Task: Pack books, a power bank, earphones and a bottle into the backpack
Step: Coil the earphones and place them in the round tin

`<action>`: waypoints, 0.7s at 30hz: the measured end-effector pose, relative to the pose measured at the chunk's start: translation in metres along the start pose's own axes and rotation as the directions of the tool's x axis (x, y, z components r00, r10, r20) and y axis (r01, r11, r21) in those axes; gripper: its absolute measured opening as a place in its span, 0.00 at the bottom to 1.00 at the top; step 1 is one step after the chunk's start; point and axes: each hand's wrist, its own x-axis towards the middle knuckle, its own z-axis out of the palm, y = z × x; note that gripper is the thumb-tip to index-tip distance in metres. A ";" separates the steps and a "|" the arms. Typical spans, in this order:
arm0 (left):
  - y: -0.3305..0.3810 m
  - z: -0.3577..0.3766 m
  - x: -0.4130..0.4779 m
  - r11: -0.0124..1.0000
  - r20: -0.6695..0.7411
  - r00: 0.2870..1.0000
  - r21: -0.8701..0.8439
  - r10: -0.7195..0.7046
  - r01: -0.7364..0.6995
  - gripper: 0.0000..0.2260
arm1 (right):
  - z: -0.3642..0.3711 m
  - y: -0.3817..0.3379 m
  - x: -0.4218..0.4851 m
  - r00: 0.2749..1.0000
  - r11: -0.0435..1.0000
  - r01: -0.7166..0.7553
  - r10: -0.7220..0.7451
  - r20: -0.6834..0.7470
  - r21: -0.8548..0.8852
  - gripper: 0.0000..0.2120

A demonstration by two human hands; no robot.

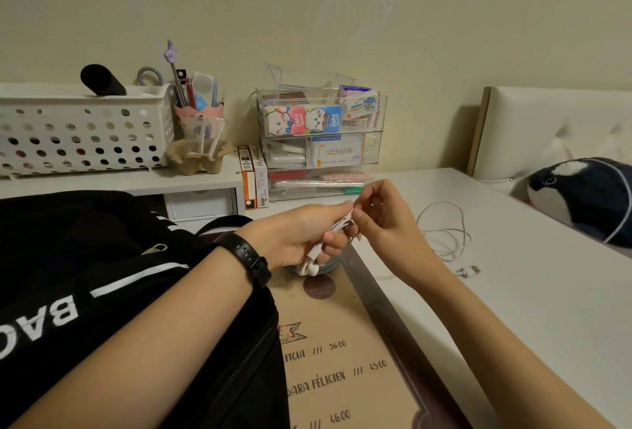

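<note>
Item one, the task's thing: white wired earphones (329,231), which I log at the centre of the view, raised above the desk (513,309), bundled in the left hand (294,240). Its fingers are curled round the coiled cord, and the earbuds hang out below the palm. The right hand (383,223), at 3 o'clock of the left and touching it at the fingertips, pinches a strand of the same cord between thumb and forefinger, its other fingers loosely curled. Item two: a black wristband (251,259) on the left wrist. Item three: the black backpack (102,257) with white lettering, lying at 9 o'clock of the hands under the left forearm, a zip running down its near edge. Item four: a brown printed paper sheet (342,367) at 6 o'clock, flat on the desk and partly under the backpack. A round bluish object sits just beneath the hands; I cannot tell what it is. Item five: a loose white USB cable (444,233) at 3 o'clock, its plug lying on the desk. Item six: a dark plush whale (581,199) at 3 o'clock, at the frame's edge. Item seven, along the wall from 10 to 12 o'clock: a white perforated basket (82,134), a pen cup (200,110), two upright boxes (253,179) and clear stacked drawers (321,144) holding packets.
</note>
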 end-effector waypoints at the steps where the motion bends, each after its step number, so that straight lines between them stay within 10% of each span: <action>1: -0.001 0.000 0.000 1.000 0.008 1.000 0.013 0.004 -0.004 0.20 | -0.001 0.000 0.000 1.000 0.999 -0.009 0.009 0.004 0.044 0.07; 13: 0.013 -0.003 -0.013 0.901 0.362 0.926 -0.430 0.109 0.062 0.17 | -0.004 0.003 0.003 0.970 0.950 -0.242 0.233 0.072 0.195 0.19; 17: 0.017 0.005 -0.012 0.776 0.154 0.958 -0.624 0.241 -0.095 0.14 | 0.004 0.004 -0.001 0.999 0.993 -0.021 0.024 0.031 -0.119 0.11; 21: 0.019 0.008 -0.011 0.624 -0.073 0.949 -0.737 0.308 -0.259 0.17 | 0.004 0.012 -0.004 0.992 0.764 0.065 0.020 0.124 -0.642 0.10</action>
